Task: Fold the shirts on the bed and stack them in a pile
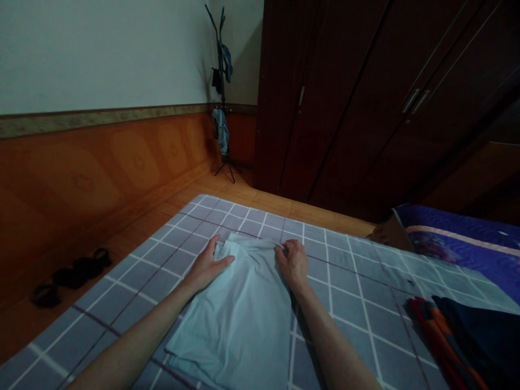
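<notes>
A pale, light-blue garment (pixel 247 314) lies folded lengthwise on a checked grey bed sheet (pixel 345 292), with soft creases along its middle; its exact kind I cannot tell. At its far left corner is my left hand (pixel 208 265), thumb and fingers apart, the thumb lying over the cloth's edge. My right hand (pixel 294 264) has its fingers curled in at the far right corner, pinching the fabric there. The near end of the garment runs out of the bottom of the view.
On the right of the bed sits a stack of folded dark clothes (pixel 475 336). Beyond it are a purple patterned mattress (pixel 459 233) and a cardboard box (pixel 394 233). A coat stand (pixel 222 92) and a dark wardrobe (pixel 325 108) stand behind. Dark footwear (pixel 75 276) lies on the floor at left.
</notes>
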Motion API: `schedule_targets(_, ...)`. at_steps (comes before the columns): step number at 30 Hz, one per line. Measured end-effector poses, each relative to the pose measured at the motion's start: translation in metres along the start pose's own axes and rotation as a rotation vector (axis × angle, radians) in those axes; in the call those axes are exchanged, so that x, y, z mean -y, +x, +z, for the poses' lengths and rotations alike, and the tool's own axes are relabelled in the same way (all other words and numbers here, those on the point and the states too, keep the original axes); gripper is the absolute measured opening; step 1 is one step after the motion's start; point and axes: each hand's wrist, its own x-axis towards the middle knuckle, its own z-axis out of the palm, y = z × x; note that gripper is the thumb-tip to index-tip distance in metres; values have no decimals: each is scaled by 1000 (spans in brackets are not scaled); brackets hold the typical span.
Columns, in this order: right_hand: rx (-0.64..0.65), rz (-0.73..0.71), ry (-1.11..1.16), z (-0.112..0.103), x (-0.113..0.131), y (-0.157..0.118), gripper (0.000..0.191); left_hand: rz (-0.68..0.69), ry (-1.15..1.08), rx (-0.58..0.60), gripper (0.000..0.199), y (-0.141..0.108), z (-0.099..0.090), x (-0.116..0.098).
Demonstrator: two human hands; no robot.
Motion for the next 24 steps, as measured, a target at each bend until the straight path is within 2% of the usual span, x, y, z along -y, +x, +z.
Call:
schedule_targets(2,-29,25,47,-1,-6,0,25,35,16,-36,76,11,8,-9)
schedule_targets(5,-85,98,88,-3,-15,0,29,106,-70,-1,63,21,19,-17)
schedule_targets(8,-107,146,90,-3,-21,1,28,114,-80,-9,61,28,23,-11)
schedule_targets(13,-80,122,76,-1,-19,1,27,33,-3,-47,64,28,17,3)
schedule_targets(17,-71,116,80,-1,-18,0,32,4,69,-30,71,7,4,0)
schedule_targets(21,-69,129,94,-1,-20,1,40,-40,78,21,70,-32,-15,-6)
schedule_targets(24,-76,131,99,-8,-12,2,47,-78,55,47,70,-61,-29,-8)
